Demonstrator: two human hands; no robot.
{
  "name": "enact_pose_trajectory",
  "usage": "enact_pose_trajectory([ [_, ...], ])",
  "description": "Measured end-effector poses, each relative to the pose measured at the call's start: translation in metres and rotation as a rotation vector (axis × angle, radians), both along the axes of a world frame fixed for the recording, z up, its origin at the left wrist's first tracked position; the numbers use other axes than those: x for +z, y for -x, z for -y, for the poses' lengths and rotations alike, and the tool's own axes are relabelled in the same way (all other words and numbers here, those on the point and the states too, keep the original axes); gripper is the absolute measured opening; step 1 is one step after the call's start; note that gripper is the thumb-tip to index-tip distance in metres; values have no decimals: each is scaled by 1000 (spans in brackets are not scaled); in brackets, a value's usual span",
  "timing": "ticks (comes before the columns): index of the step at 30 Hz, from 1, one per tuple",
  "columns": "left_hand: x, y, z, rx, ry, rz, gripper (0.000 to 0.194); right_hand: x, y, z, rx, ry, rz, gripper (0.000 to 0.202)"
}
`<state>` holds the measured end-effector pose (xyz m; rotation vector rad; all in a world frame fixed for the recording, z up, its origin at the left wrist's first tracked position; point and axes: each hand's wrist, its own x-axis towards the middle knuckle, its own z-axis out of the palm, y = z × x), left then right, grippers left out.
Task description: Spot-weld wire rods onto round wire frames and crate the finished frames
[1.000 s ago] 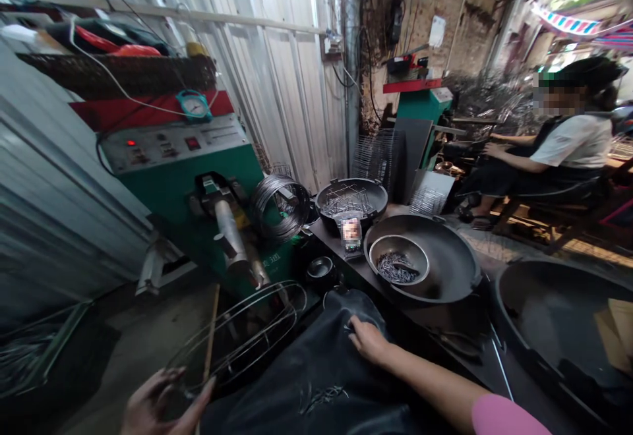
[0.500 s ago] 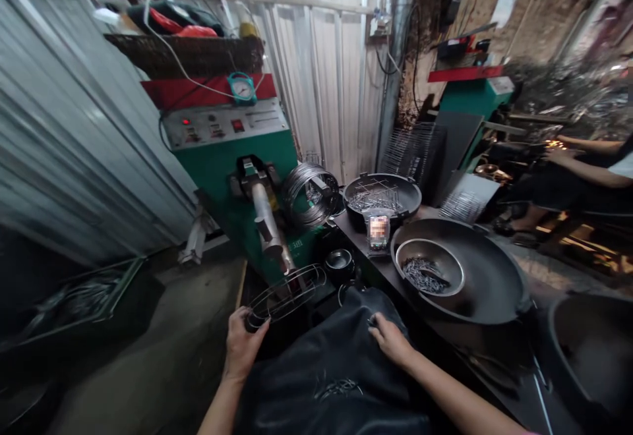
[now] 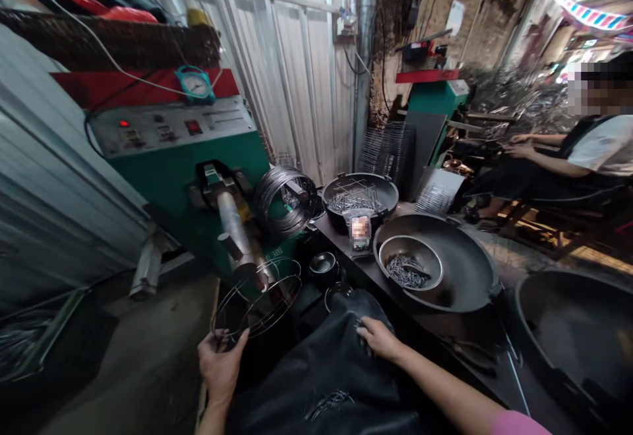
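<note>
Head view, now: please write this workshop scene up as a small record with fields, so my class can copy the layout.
Left hand: holding a round wire frame
Right hand: over dark cloth; grip unclear
On cloth: loose metal pieces
Small bowl: inside wide pan, holding short dark pieces
Green machine: red light lit
Background: seated person, right side

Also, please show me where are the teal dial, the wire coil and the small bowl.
Teal dial point(image 3: 197, 86): head view, middle of its face.
Wire coil point(image 3: 265, 200): head view, left side of its ring.
Small bowl point(image 3: 434, 260): head view, bare inner wall, right side.
</note>
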<state>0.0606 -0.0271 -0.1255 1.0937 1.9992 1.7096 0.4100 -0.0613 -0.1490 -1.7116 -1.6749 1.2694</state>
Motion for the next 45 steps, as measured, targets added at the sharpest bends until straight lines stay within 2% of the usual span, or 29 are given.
enact_pose_trajectory([
  [2,-3,-1,-1,-10,1,53,59,-1,1,-1,-38,145,-133,8],
  [5,-11,-3,-2,-31,-9,144,59,-2,2,-3,-74,233,-238,7],
  [8,-20,-8,-3,-33,-75,245,62,-2,3,-4,-79,252,-266,7],
  [11,-27,-15,0,-7,-150,324,75,-2,2,-5,-77,247,-286,7],
  [13,-30,-20,4,-19,-144,356,80,-3,2,-5,-79,243,-294,7],
  [17,-37,-24,11,-68,-61,430,66,-2,2,-4,-95,251,-309,9],
  [20,-40,-25,13,-47,-80,466,62,-1,3,-5,-103,258,-317,13],
  [28,-31,-34,13,-96,-144,496,59,1,-1,-5,-67,203,-288,21],
  [37,-32,-36,12,-66,-127,506,59,3,-2,-5,-57,242,-364,25],
  [40,-24,-39,12,-55,-109,516,58,7,-7,-8,-135,225,-484,30],
  [45,5,-43,11,-79,-70,680,51,17,-12,-16,-293,27,-576,33],
])
